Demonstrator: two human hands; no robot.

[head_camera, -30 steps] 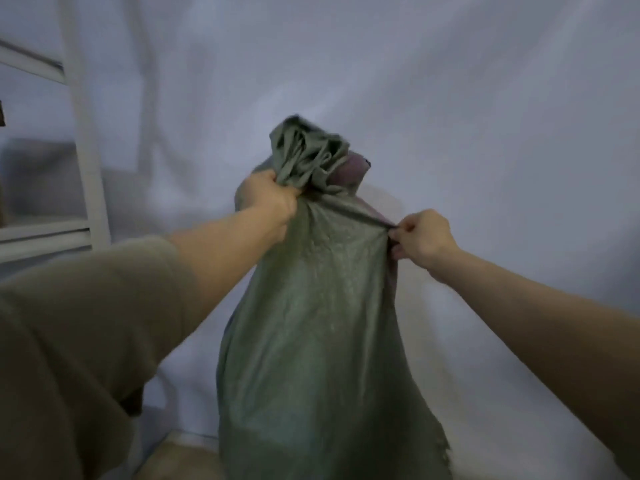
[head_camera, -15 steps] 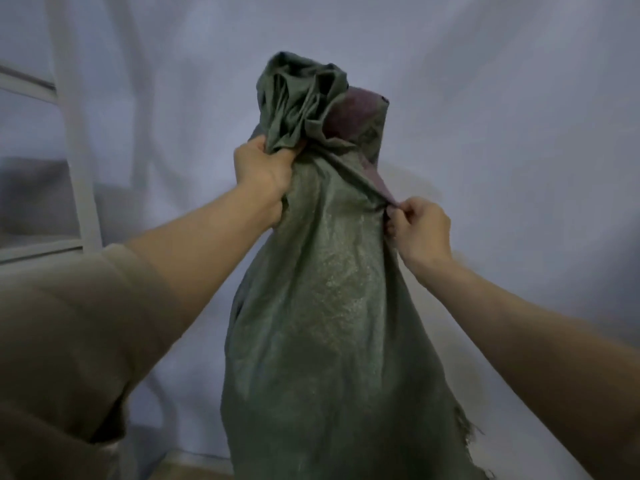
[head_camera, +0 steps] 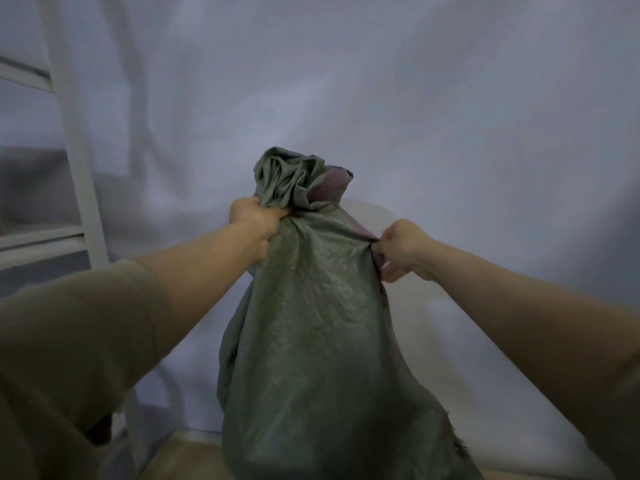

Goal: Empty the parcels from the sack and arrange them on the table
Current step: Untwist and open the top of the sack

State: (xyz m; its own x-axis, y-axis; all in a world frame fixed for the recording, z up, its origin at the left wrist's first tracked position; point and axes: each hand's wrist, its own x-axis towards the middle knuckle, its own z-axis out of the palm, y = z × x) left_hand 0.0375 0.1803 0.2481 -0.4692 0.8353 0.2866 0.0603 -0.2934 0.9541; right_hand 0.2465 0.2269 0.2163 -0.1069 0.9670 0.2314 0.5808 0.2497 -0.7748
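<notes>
Sack (head_camera: 311, 323) lower than before, both hands (head_camera: 254, 218) gripping

The sack (head_camera: 322, 323) is a dull grey-green weave with a faint pale sheen down its front, and a patch of muted purple (head_camera: 329, 190) shows at its bunched top. Behind it hangs a plain bluish-white cloth (head_camera: 415, 116), beside a white frame (head_camera: 74, 133); the sleeve (head_camera: 62, 341) looks khaki, perhaps olive in this dim light.

White draped sheet (head_camera: 415, 98) behind; white shelf frame (head_camera: 74, 140) left; dim light.
</notes>
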